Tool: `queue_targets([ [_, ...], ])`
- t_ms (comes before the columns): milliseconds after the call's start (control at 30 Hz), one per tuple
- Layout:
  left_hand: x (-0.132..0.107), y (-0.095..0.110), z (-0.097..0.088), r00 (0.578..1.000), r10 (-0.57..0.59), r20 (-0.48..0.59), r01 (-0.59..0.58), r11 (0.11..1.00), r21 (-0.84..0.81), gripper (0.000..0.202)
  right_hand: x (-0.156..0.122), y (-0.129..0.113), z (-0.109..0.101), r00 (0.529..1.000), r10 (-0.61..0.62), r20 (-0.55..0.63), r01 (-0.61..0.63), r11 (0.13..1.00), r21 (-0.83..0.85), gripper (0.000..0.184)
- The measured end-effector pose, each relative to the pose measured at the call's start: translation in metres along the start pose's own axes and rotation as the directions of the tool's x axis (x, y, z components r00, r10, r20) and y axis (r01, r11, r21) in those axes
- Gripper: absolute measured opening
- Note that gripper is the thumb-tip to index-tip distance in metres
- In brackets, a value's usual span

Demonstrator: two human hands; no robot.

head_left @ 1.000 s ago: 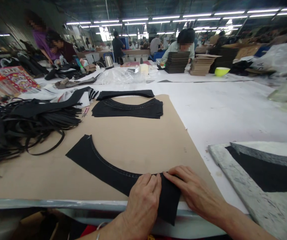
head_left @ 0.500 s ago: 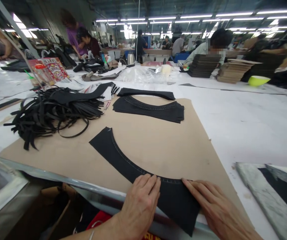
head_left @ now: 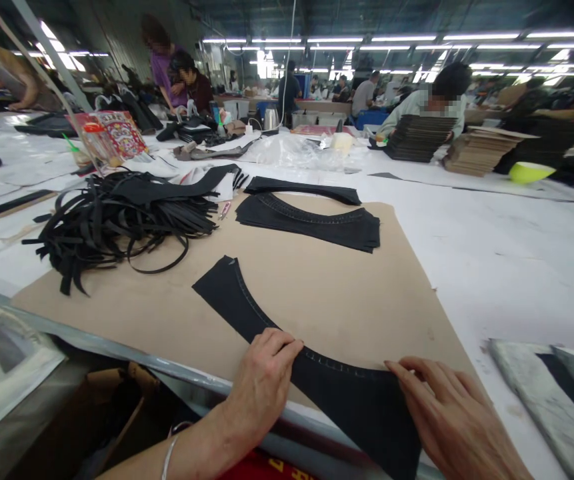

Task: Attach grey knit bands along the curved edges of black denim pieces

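Observation:
A curved black fabric piece (head_left: 247,303) with a stitched inner edge lies on a tan cardboard sheet (head_left: 327,287) at the table's near edge. My left hand (head_left: 261,380) rests flat on its middle, fingers together and stretched. My right hand (head_left: 454,420) lies flat on its right end, fingers spread. Neither hand grips anything. A stack of similar curved black pieces (head_left: 311,223) sits at the far end of the cardboard.
A tangled heap of black strips (head_left: 117,217) lies to the left. A grey board with black fabric (head_left: 551,393) is at the right. Far off are stacked cardboard (head_left: 481,150), a green bowl (head_left: 529,172), a colourful box (head_left: 111,133) and several people at other tables.
My hands have slid apart along the curved piece, the left toward the left and the right toward the right end. The view has swung to the left.

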State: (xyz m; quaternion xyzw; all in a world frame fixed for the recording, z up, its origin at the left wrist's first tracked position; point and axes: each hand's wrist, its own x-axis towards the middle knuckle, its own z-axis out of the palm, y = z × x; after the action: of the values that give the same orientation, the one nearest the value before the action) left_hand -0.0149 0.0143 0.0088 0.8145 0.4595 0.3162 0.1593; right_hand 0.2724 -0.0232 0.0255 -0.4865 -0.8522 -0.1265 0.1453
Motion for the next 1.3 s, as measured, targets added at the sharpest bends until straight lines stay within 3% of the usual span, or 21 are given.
queue_targets([
  [67,-0.002,0.0,0.001,0.998,0.03,0.046,-0.03,0.999,0.014,0.029,0.012,-0.013,0.0,0.999,0.035,-0.02,-0.034,0.997,0.066,0.03],
  [200,-0.003,0.004,0.002,0.994,0.034,0.099,-0.04,0.997,0.061,0.033,0.037,-0.045,0.006,0.996,0.05,0.073,-0.069,0.954,0.293,0.037],
  [333,-0.003,0.007,0.002,0.991,0.056,0.12,-0.069,0.992,0.11,0.035,0.052,-0.066,0.019,0.991,0.02,0.133,-0.069,0.924,0.376,0.046],
  [533,-0.011,0.004,0.006,0.981,0.123,0.15,-0.155,0.962,0.223,0.041,0.053,-0.078,0.033,0.996,-0.048,0.076,0.032,0.98,0.196,0.053],
  [700,-0.012,0.004,0.003,0.977,0.121,0.177,-0.154,0.969,0.191,0.045,0.062,-0.081,0.026,0.983,-0.138,0.118,0.139,0.99,0.002,0.053],
  [767,-0.01,0.003,-0.001,0.986,0.065,0.152,-0.076,0.995,0.07,0.041,0.067,-0.076,0.021,0.979,-0.114,0.168,0.1,0.991,0.086,0.049],
  [933,-0.005,-0.005,-0.013,0.984,-0.175,-0.029,0.16,0.947,-0.28,0.03,0.064,-0.063,0.02,0.957,0.133,0.258,-0.218,0.916,0.337,0.047],
  [1000,-0.005,-0.008,-0.016,0.97,-0.233,-0.066,0.199,0.924,-0.325,0.028,0.06,-0.064,0.023,0.963,0.149,0.225,-0.223,0.909,0.352,0.048],
  [1167,-0.006,-0.012,-0.022,0.959,-0.26,-0.108,0.227,0.942,-0.248,0.026,0.06,-0.074,0.028,0.988,0.063,0.144,-0.102,0.955,0.279,0.036],
  [1300,-0.013,-0.018,-0.027,0.981,-0.126,-0.146,0.123,0.992,-0.03,0.03,0.064,-0.077,0.029,0.99,0.086,0.112,-0.111,0.965,0.24,0.032],
])
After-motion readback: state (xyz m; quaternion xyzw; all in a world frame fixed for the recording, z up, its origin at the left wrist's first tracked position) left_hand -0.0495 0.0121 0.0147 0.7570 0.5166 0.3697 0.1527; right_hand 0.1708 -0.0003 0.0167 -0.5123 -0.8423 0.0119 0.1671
